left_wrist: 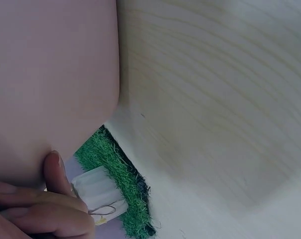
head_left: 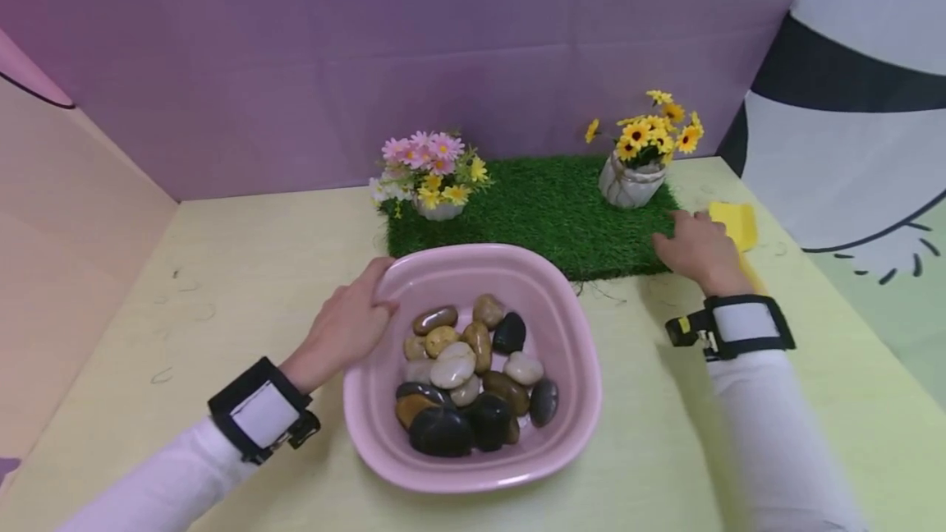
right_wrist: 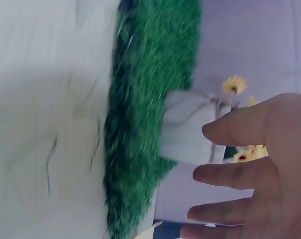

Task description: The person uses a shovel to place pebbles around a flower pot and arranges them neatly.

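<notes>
A pink plastic basin stands on the table, with several smooth stones lying in it, black, brown and pale. My left hand grips its upper left rim. Seen from the left wrist, the fingers curl against the basin's outer wall. Over the right side of the table, my right hand has its fingers spread and holds nothing. Beside that hand lies a yellow tool with a broad flat head and a thin handle, partly hidden by the wrist; it looks like a toy shovel.
Behind the basin lies a green turf mat. On it stand a pot of pink and yellow flowers and a white pot of yellow flowers. A purple backdrop rises behind the table.
</notes>
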Tool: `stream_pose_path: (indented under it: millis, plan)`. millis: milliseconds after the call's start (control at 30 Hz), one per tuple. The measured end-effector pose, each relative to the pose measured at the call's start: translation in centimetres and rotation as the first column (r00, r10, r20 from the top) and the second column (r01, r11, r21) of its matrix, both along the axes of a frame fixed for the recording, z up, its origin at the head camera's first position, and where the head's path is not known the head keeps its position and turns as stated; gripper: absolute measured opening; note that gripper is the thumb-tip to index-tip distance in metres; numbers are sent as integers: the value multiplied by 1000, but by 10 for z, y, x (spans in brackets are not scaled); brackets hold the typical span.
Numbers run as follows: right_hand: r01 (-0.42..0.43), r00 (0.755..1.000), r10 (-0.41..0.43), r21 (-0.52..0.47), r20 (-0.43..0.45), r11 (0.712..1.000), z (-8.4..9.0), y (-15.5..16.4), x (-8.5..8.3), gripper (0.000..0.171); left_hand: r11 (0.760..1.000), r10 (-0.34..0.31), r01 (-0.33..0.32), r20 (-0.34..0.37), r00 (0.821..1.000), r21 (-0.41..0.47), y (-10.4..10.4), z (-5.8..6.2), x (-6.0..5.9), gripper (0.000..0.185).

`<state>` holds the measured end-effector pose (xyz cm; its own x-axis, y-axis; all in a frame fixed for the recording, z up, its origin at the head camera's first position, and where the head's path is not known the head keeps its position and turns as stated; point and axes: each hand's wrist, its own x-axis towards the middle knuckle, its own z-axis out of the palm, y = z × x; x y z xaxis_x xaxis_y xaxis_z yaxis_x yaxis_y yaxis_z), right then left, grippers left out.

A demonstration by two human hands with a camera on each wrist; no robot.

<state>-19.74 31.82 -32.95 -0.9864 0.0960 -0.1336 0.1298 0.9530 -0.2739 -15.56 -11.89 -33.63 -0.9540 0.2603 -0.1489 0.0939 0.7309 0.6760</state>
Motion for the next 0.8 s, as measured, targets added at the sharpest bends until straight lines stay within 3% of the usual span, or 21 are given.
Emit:
stream_pose_path:
  millis: [133, 267, 467, 600, 800]
  plan:
    - [70, 997, -70, -26, -8, 997, 0, 14, -2, 70, 1000, 0, 0, -8, 1000, -2, -3, 0, -1, 57]
    - [182, 978, -189, -88, -86, 979, 1, 30, -2, 75, 1000, -4, 4, -4, 1000, 8, -2, -2, -2, 56]
    - [399, 890, -424, -163, -171, 902, 2, 55, 0, 74, 1000, 2, -2, 0, 1000, 22, 0, -4, -1, 58]
    - [506, 844, -528, -190, -90, 841, -3, 70, -6, 73, 1000, -1, 1, -12, 1000, 24, -1, -4, -1, 58]
    - [580, 814, -575, -195, 88, 791, -20, 90, -6, 73, 999, 3, -3, -4, 1000, 32, -2, -3, -2, 57]
